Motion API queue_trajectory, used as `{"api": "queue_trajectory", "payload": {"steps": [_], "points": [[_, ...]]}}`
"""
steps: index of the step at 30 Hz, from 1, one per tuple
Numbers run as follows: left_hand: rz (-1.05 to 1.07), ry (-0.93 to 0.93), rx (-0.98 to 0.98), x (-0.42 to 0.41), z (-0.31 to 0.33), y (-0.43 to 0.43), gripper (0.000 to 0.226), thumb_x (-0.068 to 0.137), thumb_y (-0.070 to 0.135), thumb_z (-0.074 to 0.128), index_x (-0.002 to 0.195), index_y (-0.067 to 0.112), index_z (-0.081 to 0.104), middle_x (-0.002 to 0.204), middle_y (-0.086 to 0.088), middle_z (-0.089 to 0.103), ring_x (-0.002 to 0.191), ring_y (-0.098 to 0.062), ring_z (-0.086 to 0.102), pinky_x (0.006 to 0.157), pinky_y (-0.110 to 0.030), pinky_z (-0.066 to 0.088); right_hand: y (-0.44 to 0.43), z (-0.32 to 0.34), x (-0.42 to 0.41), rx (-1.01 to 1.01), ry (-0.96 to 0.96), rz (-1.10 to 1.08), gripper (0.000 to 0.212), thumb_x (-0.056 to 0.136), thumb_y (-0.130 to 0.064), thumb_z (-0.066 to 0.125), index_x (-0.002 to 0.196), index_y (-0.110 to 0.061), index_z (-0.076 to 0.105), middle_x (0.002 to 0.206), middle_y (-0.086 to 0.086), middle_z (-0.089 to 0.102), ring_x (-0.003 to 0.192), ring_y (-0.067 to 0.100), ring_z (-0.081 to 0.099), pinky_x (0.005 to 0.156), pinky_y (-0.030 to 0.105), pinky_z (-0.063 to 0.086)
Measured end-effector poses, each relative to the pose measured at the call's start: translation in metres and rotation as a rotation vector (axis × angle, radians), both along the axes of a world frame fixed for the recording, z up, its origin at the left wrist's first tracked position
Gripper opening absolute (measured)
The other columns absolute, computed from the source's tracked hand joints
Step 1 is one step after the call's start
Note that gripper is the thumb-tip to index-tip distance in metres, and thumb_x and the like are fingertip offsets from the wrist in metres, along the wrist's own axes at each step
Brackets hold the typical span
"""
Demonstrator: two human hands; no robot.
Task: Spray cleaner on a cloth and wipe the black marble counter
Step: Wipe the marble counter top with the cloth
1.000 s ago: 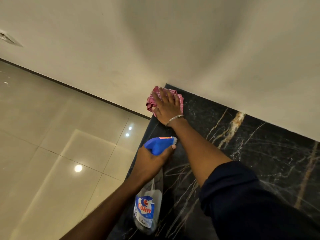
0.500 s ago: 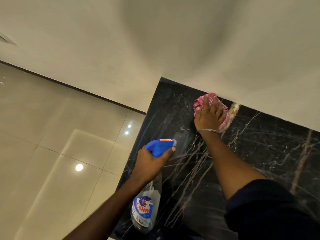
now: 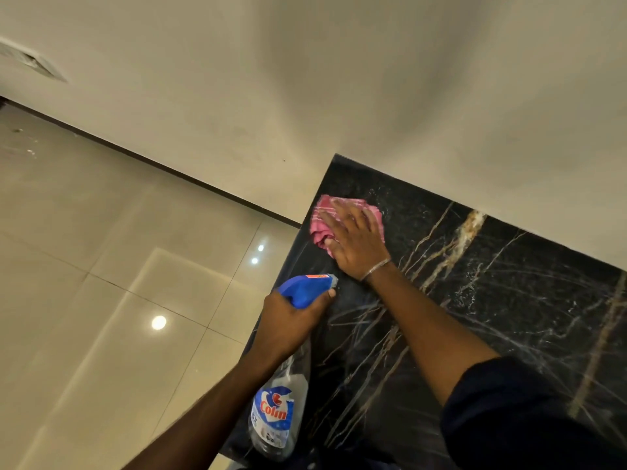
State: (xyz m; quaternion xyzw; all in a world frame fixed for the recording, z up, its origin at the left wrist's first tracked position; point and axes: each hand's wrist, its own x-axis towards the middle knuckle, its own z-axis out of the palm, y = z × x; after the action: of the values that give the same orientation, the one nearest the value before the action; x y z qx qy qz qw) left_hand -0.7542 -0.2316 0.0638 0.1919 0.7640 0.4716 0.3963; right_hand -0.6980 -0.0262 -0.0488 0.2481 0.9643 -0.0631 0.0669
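A black marble counter (image 3: 492,300) with gold and white veins runs along a pale wall. My right hand (image 3: 356,245) lies flat with spread fingers on a crumpled pink cloth (image 3: 320,227), pressing it onto the counter near its far left corner. My left hand (image 3: 288,323) grips the neck of a clear spray bottle (image 3: 276,418) with a blue trigger head (image 3: 305,288) and a "Colin" label, held over the counter's left edge, nozzle pointing right.
The plain wall (image 3: 373,79) borders the counter's far side. To the left, below the counter edge, is a glossy beige tiled floor (image 3: 101,283) with light reflections. A dark skirting line (image 3: 152,162) runs along the wall base.
My right hand slid the pink cloth from the far left corner to the right along the wall, then back left toward the corner. The left hand kept the bottle almost still.
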Motion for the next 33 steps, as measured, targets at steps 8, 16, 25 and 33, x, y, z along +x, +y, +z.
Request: {"api": "queue_trajectory", "payload": {"steps": [8,16,25,33], "points": [[-0.060,-0.061,0.001,0.008,-0.002,0.007,0.015,0.087,0.029,0.072,0.086,0.018,0.061,0.066,0.005,0.060,0.055,0.002,0.057,0.056,-0.009,0.045,-0.004,0.003,0.116,0.031,0.040,-0.470,0.062,0.097,-0.049,0.020,0.154,-0.025,0.025,0.161,0.010,0.020,0.147,0.032,0.019,0.118,0.054,0.013],[-0.015,-0.048,-0.016,0.008,-0.003,-0.011,0.017,0.086,0.029,0.072,0.089,0.015,0.062,0.069,0.002,0.061,0.057,0.001,0.058,0.056,-0.008,0.046,-0.040,0.005,0.026,0.003,0.026,-0.712,0.069,0.091,-0.051,0.022,0.155,-0.024,0.020,0.162,0.011,0.013,0.148,0.038,0.013,0.117,0.057,0.007],[0.050,0.045,-0.045,-0.006,0.001,-0.024,0.021,0.087,0.032,0.072,0.090,0.012,0.066,0.075,-0.011,0.068,0.067,-0.020,0.065,0.058,-0.011,0.048,-0.055,0.008,-0.048,-0.037,-0.060,-0.227,0.068,0.099,-0.051,0.029,0.156,-0.028,-0.001,0.164,0.009,-0.007,0.149,0.035,-0.006,0.117,0.055,-0.004],[0.004,-0.014,-0.051,0.004,0.001,-0.014,0.020,0.084,0.033,0.073,0.090,0.018,0.063,0.071,0.001,0.064,0.063,-0.009,0.062,0.055,-0.010,0.048,-0.032,0.004,0.065,0.005,0.065,-0.312,0.062,0.094,-0.055,0.026,0.152,-0.032,0.028,0.161,0.005,0.023,0.146,0.029,0.021,0.117,0.048,0.009]]}}
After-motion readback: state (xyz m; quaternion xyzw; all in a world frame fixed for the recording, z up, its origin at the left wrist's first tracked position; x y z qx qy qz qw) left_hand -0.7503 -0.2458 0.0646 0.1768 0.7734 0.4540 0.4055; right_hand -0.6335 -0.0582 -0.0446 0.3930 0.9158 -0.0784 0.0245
